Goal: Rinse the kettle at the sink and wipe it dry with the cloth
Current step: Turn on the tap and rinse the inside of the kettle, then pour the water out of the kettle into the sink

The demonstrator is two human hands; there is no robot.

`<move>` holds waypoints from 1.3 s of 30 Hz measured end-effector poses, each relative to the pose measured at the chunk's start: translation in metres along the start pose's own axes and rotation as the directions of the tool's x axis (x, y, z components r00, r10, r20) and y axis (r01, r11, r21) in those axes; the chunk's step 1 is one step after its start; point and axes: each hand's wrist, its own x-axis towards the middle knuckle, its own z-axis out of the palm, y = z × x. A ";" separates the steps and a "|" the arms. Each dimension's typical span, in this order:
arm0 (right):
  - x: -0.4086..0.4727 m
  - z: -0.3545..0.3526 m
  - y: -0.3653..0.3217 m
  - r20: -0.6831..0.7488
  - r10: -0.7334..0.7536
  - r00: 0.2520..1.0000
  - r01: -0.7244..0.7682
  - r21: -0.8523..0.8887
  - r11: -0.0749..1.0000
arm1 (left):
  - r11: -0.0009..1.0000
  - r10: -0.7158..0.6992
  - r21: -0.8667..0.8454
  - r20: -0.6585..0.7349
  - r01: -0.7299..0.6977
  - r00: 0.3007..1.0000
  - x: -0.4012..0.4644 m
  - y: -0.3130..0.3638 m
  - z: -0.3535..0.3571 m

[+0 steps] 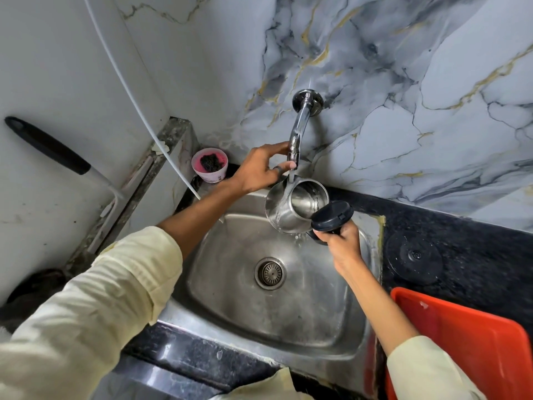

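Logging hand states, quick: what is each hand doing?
Left hand: closed on the tap spout.
Right hand: closed on the kettle handle, under running water.

Even, soft, cool light, no hard shadows. Bright specular glare on tap (298, 131), kettle (291, 207) wall and sink (340, 321) basin. Strong wide-angle bowing at edges: wall tiles (403, 82) and white cable (129, 90) curve. Centre sharp; near sleeve (86, 313) at left soft, slightly overexposed. Black counter (476, 255) at right loses detail.
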 end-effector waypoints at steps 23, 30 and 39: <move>-0.006 -0.011 -0.012 0.080 -0.021 0.997 0.029 -0.101 0.994 | 0.795 -0.428 -0.480 -0.007 0.372 0.904 -0.025 -0.001 0.018; -0.042 -0.058 -0.058 0.298 -0.137 0.945 0.216 -0.250 0.944 | 0.632 -0.354 -0.474 0.526 0.612 0.773 -0.113 -0.022 0.054; -0.079 -0.081 -0.093 0.217 0.048 0.975 0.077 -0.533 0.843 | 0.659 -0.390 -0.577 0.286 0.482 0.875 -0.142 0.025 0.089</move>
